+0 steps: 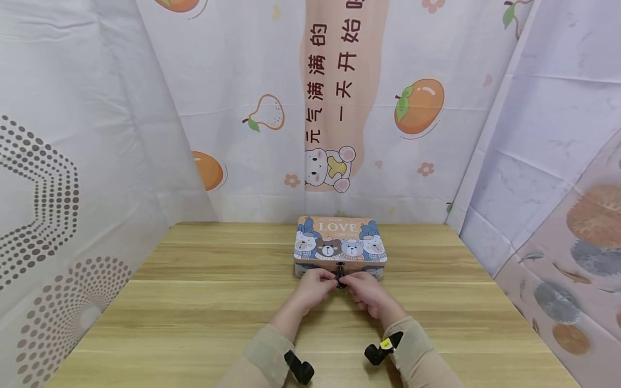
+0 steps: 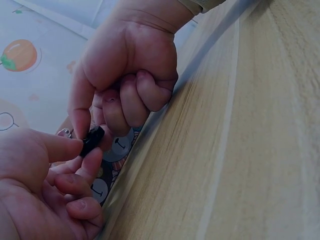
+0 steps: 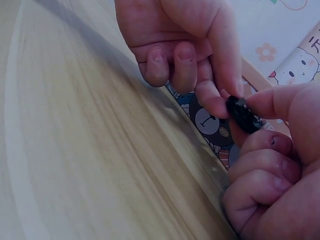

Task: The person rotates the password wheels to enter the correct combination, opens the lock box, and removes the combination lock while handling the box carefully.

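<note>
- Left hand (image 1: 312, 286) pinches a small black piece (image 3: 244, 115) between thumb and finger.
- Right hand (image 1: 367, 291) pinches it from the other side, remaining fingers curled in.
- That piece is at the front of a closed box (image 1: 339, 240) printed with bears and "LOVE".
- Box rests toward the wood-grain table's (image 1: 218, 307) far edge, before a fruit-print curtain (image 1: 233, 64).

A wood-grain tabletop (image 1: 194, 323) spans the lower middle of the head view. Across the upper centre hangs a white backdrop (image 1: 233, 172) printed with orange fruits (image 1: 419, 106), a pear outline (image 1: 269, 112), small pink flowers (image 1: 426, 169), brown Chinese characters (image 1: 346, 62) on a peach band (image 1: 332, 108) and a white cartoon animal (image 1: 330, 168). Dotted patterns (image 1: 60, 199) mark the pale left cloth (image 1: 121, 108); orange and gray rounds (image 1: 600, 215) show at the right edge.
</note>
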Tool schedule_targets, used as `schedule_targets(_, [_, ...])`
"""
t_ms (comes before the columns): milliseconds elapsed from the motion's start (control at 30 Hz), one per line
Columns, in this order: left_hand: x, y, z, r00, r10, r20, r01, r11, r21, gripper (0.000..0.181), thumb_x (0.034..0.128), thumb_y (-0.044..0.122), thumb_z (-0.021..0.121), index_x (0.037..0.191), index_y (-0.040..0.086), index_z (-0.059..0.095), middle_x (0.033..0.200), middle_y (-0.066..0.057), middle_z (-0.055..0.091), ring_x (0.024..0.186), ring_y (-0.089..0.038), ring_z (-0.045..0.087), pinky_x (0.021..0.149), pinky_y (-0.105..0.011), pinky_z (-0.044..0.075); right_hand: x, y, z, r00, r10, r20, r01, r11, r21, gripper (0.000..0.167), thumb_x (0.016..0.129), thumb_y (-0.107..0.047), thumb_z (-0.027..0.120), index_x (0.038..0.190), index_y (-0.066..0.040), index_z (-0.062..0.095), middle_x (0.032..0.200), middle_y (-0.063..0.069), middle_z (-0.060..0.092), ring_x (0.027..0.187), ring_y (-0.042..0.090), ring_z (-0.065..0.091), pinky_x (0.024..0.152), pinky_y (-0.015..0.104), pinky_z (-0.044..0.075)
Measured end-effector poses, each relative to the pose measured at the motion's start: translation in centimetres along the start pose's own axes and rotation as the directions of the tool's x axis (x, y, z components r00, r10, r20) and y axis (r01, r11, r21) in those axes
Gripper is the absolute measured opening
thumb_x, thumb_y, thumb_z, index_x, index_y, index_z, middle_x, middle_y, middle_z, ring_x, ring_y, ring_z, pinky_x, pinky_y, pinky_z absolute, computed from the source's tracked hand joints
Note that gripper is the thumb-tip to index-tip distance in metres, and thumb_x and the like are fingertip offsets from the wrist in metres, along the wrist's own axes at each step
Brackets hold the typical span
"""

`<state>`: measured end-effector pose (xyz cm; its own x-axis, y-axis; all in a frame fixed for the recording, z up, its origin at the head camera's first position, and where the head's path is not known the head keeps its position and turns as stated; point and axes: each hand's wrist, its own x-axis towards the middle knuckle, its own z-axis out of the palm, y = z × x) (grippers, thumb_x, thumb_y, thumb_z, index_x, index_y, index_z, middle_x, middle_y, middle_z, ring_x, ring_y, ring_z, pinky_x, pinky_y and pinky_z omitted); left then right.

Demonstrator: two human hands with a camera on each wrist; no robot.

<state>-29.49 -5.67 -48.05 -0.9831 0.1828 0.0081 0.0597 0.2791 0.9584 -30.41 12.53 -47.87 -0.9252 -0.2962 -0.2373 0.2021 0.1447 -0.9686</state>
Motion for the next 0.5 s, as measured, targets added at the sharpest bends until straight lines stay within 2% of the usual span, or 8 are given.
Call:
schedule_targets(200, [-0.1, 0.0, 0.1, 1.000, 0.021, -0.004, -0.021, 1.000, 0.009, 0.010, 0.0937, 0.006, 0.067, 0.099, -0.002, 0.070, 0.086, -0.009, 0.072, 0.068, -0.017, 0.056, 0.060, -0.029, 0.044, 0.0, -0.1, -0.5, 0.999, 0.019, -0.034, -0.018, 0.999, 0.034, 0.033, 0.098, -0.025, 0.060, 0.073, -0.009, 0.046, 0.058, -0.003, 0.033, 0.046, 0.009, 0.024, 0.042, 0.024, 0.023])
schedule_targets(500, [0.0, 0.1, 0.1, 0.999, 0.037, -0.009, -0.036, 0.999, 0.005, 0.009, 0.0930, 0.003, 0.067, 0.098, -0.004, 0.070, 0.086, -0.010, 0.071, 0.073, -0.015, 0.055, 0.064, -0.029, 0.044, 0.0, -0.3, -1.6, 0.998, 0.036, -0.047, -0.033, 0.998, 0.059, 0.032, 0.092, -0.022, 0.065, 0.069, -0.011, 0.046, 0.055, -0.005, 0.031, 0.045, 0.009, 0.025, 0.040, 0.024, 0.023])
